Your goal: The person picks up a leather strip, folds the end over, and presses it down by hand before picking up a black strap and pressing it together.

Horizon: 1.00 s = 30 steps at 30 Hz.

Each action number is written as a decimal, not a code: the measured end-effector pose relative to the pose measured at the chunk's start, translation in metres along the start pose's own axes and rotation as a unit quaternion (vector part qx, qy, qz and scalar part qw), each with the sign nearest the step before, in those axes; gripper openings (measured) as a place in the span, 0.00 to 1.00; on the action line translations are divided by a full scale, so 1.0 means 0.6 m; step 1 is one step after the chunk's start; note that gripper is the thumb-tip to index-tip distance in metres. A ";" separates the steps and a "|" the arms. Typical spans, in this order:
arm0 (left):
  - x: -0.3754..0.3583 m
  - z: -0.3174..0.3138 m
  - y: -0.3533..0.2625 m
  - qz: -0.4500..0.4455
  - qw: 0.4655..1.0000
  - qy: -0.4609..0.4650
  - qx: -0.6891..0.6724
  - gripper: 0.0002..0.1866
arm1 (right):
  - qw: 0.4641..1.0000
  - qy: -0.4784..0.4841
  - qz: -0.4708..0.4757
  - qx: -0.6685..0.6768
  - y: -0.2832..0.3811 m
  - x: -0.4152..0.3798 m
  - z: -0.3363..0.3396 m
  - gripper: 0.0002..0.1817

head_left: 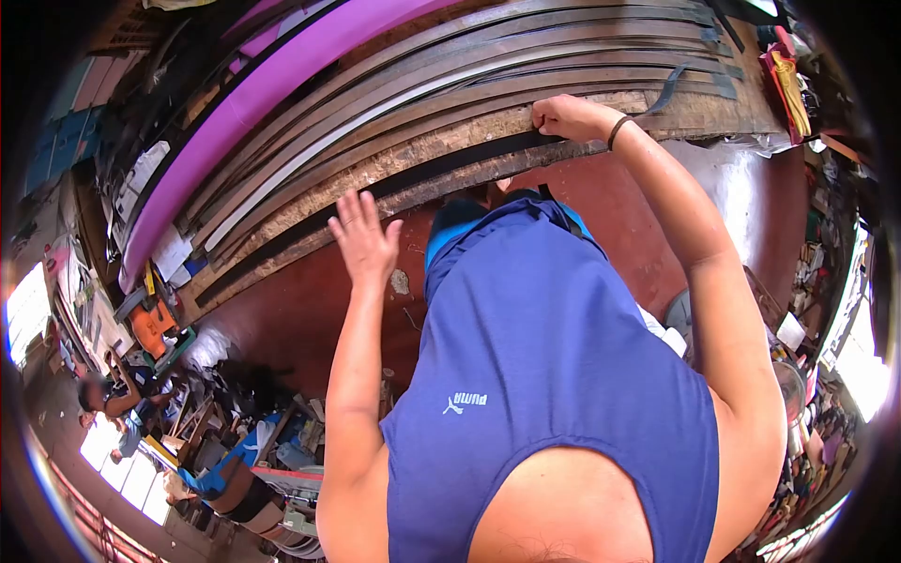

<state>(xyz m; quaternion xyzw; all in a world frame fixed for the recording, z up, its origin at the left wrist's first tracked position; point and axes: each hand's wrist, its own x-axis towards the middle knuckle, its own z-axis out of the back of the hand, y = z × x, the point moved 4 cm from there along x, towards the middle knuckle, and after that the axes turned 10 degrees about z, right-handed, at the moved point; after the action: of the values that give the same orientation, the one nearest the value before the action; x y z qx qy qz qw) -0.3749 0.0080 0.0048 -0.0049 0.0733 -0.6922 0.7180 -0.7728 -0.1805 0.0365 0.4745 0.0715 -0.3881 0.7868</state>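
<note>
A long black strip (432,173) lies along the near edge of the tabletop (718,114), held or touched at its right end by the person's right hand (568,117), whose fingers are curled in and pinching that end. The left hand (361,239) is over the near edge of the tabletop, further left, with its fingers stretched out and slightly spread, palm down beside the strip; whether they touch it, I cannot tell. Behind the strip, many brown strips (563,47) run lengthwise on the tabletop, and a long purple piece (235,108) curves along its far side. At the right end of the tabletop is a yellow and red bag (790,89); what it holds is hidden. An orange object (150,326) is by the left end. Piled clutter (282,450) stands off the tabletop's near left side, where any containers are too jumbled to tell their contents.
</note>
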 end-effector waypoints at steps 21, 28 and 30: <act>0.170 0.025 -0.383 -0.222 0.930 -0.045 -0.289 0.08 | 0.984 0.016 0.107 0.142 -0.030 -0.009 0.003 0.14; 0.167 0.031 -0.400 -0.200 0.941 -0.042 -0.270 0.10 | 0.991 0.014 0.127 0.041 -0.047 -0.056 0.026 0.21; 0.167 0.032 -0.400 -0.195 0.944 -0.042 -0.264 0.10 | 0.997 0.023 0.067 0.035 -0.045 -0.080 0.053 0.23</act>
<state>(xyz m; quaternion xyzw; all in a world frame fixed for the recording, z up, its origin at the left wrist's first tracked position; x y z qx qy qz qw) -0.6083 -0.1032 0.0398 -0.2377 0.2210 -0.7737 0.5441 -0.8320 -0.1868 0.0581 0.5142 0.0442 -0.3256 0.7922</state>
